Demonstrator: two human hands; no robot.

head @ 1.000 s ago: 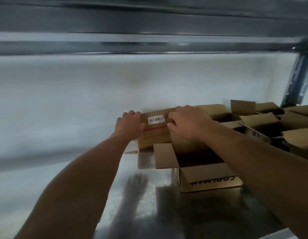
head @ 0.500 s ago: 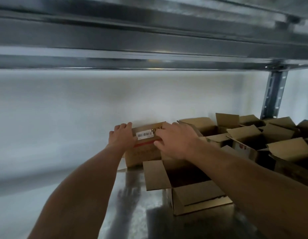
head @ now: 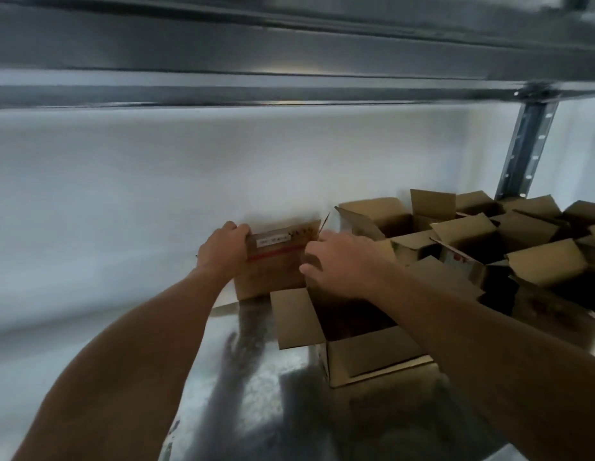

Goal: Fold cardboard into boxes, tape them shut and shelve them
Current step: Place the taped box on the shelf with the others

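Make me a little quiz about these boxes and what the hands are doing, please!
1. True or false: the left hand grips the box with the white label.
2. Pick one: the stripe under that label is A) green, B) red, C) blue.
3. Fill the gap: the nearest box has its top flaps ___.

Key: 1 true; 2 B; 3 open.

Bare forearms (head: 129,361), left hand (head: 223,252), right hand (head: 344,264)
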